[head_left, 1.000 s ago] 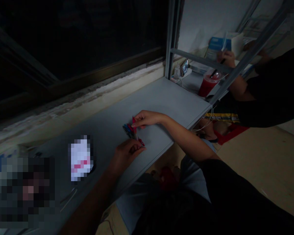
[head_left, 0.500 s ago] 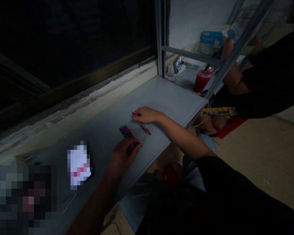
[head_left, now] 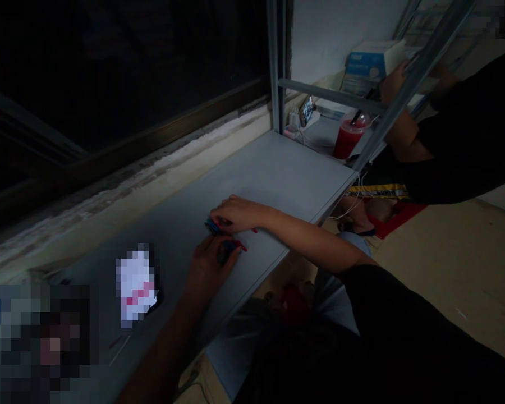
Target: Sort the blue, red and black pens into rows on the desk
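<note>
Dark window pane (head_left: 130, 73): located above the far edge of the grey, flat, rectangular desk (head_left: 294, 163). Flat device with a bright, pixelated screen and a black edge (head_left: 137, 283): lying on the desk's left part; display not legible.

Left hand (head_left: 210, 261): at the desk's middle, on the front-edge side, fingers bent and thumb apart from the forefinger. Dark and red pen ends show between them; whether they are gripped or merely surrounded cannot be told.

Slim pens in blue, dark and red (head_left: 211, 225): at the desk's middle, blue ends exposed, remainder largely covered by both hands. Count not determinable.

Right hand (head_left: 238, 216): at the desk's middle, reaching over the pens, fingers curled downward; its hold is hidden and cannot be told. A red tip (head_left: 255, 230) projects beneath its wrist.

Grey metal frame (head_left: 332, 96): rising at the desk's right end. Beyond that end: small phone with a lit screen (head_left: 307, 110), propped up; clear plastic lidded cup of red drink with a black straw (head_left: 347, 137), standing; blue-and-white box (head_left: 366, 64). Farther right of the desk: another person in a black top (head_left: 467, 134), forearm raised behind the frame.
</note>
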Available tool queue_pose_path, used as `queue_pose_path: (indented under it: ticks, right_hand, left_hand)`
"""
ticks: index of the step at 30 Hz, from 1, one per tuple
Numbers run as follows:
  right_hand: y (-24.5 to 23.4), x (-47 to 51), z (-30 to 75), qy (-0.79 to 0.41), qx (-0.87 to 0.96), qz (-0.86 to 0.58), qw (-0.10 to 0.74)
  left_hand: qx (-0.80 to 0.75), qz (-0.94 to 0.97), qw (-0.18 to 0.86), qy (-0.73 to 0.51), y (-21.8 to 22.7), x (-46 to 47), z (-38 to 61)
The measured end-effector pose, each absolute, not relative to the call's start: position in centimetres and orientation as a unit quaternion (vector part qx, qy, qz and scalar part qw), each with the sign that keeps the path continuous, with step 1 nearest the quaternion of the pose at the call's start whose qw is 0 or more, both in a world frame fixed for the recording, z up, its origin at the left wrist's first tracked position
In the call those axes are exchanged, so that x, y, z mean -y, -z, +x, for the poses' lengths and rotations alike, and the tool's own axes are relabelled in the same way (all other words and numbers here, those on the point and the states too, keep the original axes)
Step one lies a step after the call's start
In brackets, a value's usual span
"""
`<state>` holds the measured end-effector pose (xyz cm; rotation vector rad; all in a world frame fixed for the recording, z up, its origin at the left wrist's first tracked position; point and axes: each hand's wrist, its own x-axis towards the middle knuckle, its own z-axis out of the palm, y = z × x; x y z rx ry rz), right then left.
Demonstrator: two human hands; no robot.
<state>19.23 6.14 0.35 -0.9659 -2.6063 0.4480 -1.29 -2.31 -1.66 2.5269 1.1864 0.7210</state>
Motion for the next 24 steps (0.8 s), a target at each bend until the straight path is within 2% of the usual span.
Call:
queue_pose_path:
  ticks: [12, 16, 21, 24]
  right_hand:
    - [0.1, -4.9, 17.8, -0.099, 0.913, -0.376, 0.123]
    - [0.3, -5.7, 18.5, -0.203, 0.886, -0.372, 0.187]
    - [0.2, -7.3, 20.0, -0.405, 0.761, -0.363, 0.354]
    - [0.2, -7.8, 20.1, -0.494, 0.698, -0.34, 0.391]
  left_hand:
    - [-0.415, 0.871, 0.136, -0.227, 1.3, 2.3, -1.5]
    - [-0.404, 0.875, 0.138, -0.229, 1.5, 2.2, -1.6]
    - [-0.408, 0.867, 0.157, -0.236, 1.5, 2.3, -1.7]
    - [-0.432, 0.842, 0.183, -0.265, 1.4, 2.4, -1.7]
